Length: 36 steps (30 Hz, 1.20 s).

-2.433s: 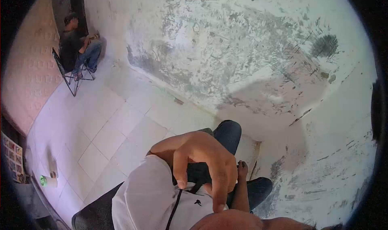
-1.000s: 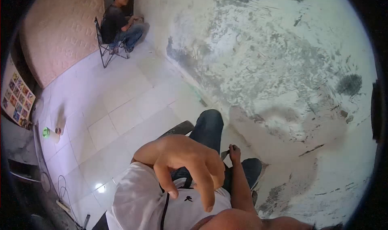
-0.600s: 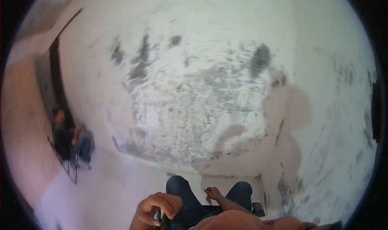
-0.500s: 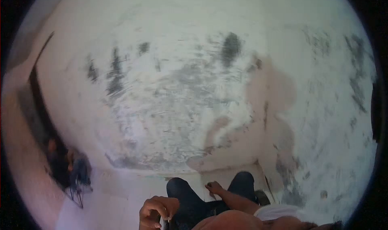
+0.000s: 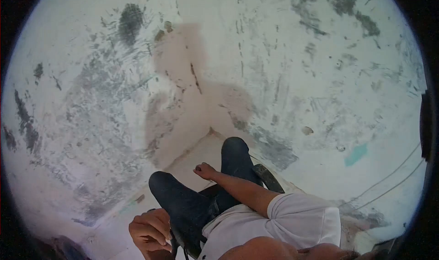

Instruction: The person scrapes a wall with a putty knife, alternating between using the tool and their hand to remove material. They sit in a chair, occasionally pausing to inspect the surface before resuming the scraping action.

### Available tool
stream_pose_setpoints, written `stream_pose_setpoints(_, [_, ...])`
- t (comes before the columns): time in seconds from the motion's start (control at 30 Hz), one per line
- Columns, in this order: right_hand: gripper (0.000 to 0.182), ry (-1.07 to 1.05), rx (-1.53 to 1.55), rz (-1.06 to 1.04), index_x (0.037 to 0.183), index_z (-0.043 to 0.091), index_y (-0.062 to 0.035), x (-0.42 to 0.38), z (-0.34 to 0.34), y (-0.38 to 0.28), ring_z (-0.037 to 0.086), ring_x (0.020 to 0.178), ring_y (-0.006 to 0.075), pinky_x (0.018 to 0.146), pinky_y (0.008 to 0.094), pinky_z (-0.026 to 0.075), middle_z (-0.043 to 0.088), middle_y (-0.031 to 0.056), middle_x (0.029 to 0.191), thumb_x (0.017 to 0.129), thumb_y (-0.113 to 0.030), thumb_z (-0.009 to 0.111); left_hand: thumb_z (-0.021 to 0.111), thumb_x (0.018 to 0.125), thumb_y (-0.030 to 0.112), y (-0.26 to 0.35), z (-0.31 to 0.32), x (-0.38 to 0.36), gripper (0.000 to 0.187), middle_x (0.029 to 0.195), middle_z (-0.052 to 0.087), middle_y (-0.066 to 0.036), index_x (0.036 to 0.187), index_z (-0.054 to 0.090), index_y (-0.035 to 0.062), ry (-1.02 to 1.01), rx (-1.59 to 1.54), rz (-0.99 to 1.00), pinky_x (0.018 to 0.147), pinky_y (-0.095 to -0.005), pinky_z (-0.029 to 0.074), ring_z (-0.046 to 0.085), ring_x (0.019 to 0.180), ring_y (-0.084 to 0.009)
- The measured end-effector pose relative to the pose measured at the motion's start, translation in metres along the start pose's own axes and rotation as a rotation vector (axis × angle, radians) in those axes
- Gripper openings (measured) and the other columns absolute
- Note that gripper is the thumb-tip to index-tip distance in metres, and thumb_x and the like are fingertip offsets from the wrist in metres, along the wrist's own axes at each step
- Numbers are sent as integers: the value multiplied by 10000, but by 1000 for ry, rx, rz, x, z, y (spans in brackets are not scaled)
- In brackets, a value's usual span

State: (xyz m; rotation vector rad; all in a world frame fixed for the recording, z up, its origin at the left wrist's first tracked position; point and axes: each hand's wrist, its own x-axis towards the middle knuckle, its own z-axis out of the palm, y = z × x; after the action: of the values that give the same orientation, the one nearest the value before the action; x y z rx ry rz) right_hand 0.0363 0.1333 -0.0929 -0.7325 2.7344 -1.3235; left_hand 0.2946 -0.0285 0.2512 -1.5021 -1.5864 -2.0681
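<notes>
My left hand [image 5: 150, 230] is at the lower left beside my left thigh, its fingers curled by a thin dark object that I cannot make out. Between my knees, my right hand [image 5: 206, 171] is closed, with a small dark spot at its fingers; what it holds, if anything, is too small to name. My legs in dark trousers [image 5: 178, 196] are bent in a seated pose, and a white sleeve [image 5: 297, 216] covers my right upper arm.
Scuffed pale walls [image 5: 109, 86] with grey patches meet at a corner in front of my knees. A dark curved chair part [image 5: 268, 178] shows by my right thigh. Thin cables [image 5: 388, 182] run along the right, near a turquoise patch [image 5: 356, 155].
The view has turned to the right, so the wall corner now lies nearer the middle. The seated person at the far left has mostly left the view. Both hands remain closed.
</notes>
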Motion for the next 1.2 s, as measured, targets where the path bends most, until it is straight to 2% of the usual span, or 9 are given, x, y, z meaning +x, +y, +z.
stream_pose_setpoints(0.2, [399,145,-38,-35,858,631,10,-25,-23,25,596,779,366,724,481,456,603,208,770,925,-376,556,855,617,51,-11,-7,19,194,792,695,-118,731,698,43,-116,6,20,540,-326,369,612,627,-167])
stream_pose_setpoints(0.23, [399,6,-19,232,935,644,-1,-24,-31,20,584,912,373,819,458,467,631,195,907,929,-387,544,851,621,63,-14,-7,19,188,785,693,-116,728,697,44,-111,58,-12,547,-320,377,612,624,-171])
stream_pose_setpoints(0.37, [364,169,95,214,921,630,-2,-37,-55,16,612,838,328,794,428,476,639,176,861,926,-359,559,800,668,42,-36,-15,35,152,813,675,-79,763,683,57,-143,267,-145,607,-342,443,626,696,-205])
stream_pose_setpoints(0.5, [315,403,341,254,907,604,16,-38,-72,19,623,796,233,760,379,483,639,139,817,945,-290,541,699,762,3,-110,-36,59,89,794,661,-60,806,647,59,-183,395,-134,606,-352,472,626,678,-209])
stream_pose_setpoints(0.6, [287,551,430,283,865,579,33,-26,-109,8,608,708,177,684,347,486,638,126,769,962,-232,525,607,797,-29,-190,-56,53,94,784,632,-83,849,624,47,-15,580,-90,604,-335,474,620,684,-220])
stream_pose_setpoints(0.8, [380,756,404,-12,740,533,-47,34,-253,-17,428,475,95,473,299,351,493,19,567,961,-356,532,546,801,-34,-307,-100,-17,134,820,627,-131,867,648,25,-47,584,-419,660,-363,490,612,720,-280])
stream_pose_setpoints(0.87, [441,872,341,-163,699,500,-69,46,-314,-41,389,470,117,473,285,309,453,22,554,951,-430,475,563,802,10,-328,-101,-26,122,832,637,-128,876,657,36,-171,671,-447,660,-387,499,618,723,-299])
stream_pose_setpoints(1.0, [389,909,953,-464,691,443,-89,66,-408,-135,374,578,201,593,328,322,387,60,579,883,-428,449,608,791,104,-360,-99,-42,107,837,642,-121,872,670,69,-172,668,-546,694,-422,507,636,767,-318])
stream_pose_setpoints(1.2, [400,785,601,-680,677,400,-85,89,-510,-216,333,549,193,566,347,295,353,49,563,803,-446,520,640,779,203,-353,-92,-25,183,859,652,-112,910,679,81,-447,792,-658,718,-438,501,646,800,-307])
